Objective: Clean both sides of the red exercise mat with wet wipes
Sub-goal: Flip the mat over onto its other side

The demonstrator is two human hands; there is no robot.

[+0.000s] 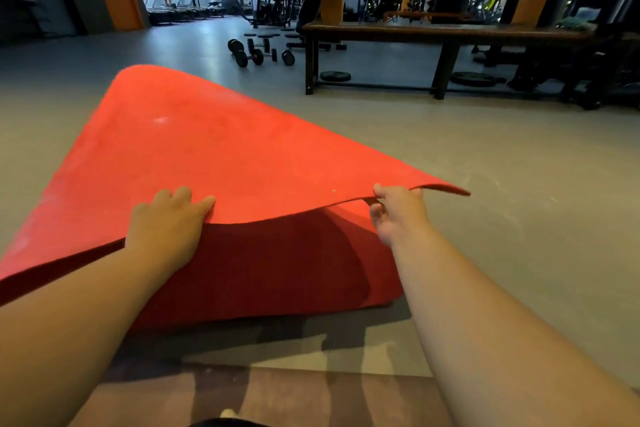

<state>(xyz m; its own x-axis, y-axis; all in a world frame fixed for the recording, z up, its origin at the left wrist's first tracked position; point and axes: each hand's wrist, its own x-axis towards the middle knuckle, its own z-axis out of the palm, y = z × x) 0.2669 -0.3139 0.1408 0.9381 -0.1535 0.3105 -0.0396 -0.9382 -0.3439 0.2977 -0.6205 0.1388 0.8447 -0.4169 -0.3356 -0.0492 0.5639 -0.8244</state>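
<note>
Your left hand (pixel 166 218) and right hand (pixel 398 213) each closed on near edge of mat (pixel 194 149), raised off floor (pixel 519 218); far part rests on floor, underside in shadow. Dumbbells (pixel 259 52) well beyond.

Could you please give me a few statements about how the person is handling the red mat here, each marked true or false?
1. Both hands grip the near edge of the red mat. True: the left hand and the right hand hold it.
2. The mat lies fully flat on the floor. False: its near edge is lifted and the underside shows.
3. A wet wipe is in the right hand. False: no wipe is visible.
4. Dumbbells lie on the floor beyond the mat. True.
5. The wooden bench stands on the mat. False: it stands apart, on the floor.
</note>
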